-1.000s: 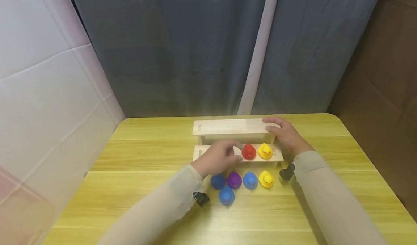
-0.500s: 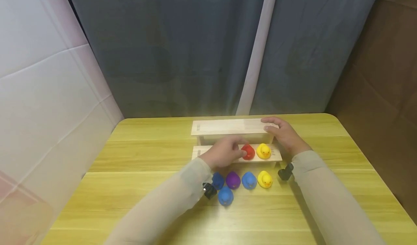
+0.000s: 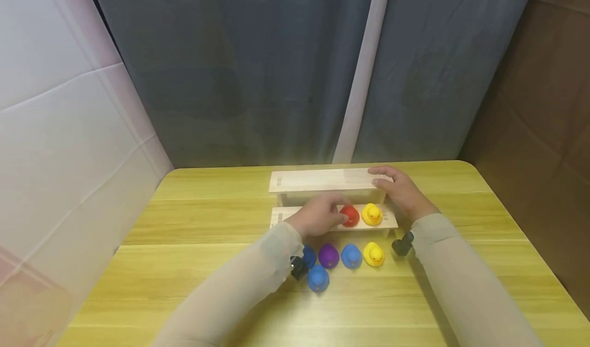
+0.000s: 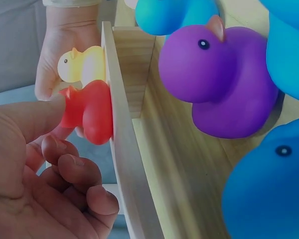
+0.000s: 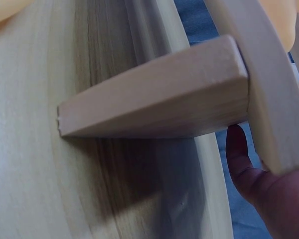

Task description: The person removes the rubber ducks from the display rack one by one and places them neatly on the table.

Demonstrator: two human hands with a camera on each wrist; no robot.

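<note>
The left hand has its thumb and index finger around a red rubber duck on the front, lower wooden shelf. In the left wrist view the thumb touches the head of that red duck, and the other fingers are curled below it. A yellow duck sits just to its right on the same shelf. At the right end of the rear, higher shelf, the right hand grips the board between thumb and fingers. The right wrist view shows part of this hand beside a shelf end.
On the table before the shelves stand a purple duck, a yellow duck and several blue ducks. A grey curtain hangs behind the table, with a white wall sheet at left.
The left hand has moved slightly right and its thumb has come onto the red duck. The right hand stays at the shelf end. The view has shifted a little.
</note>
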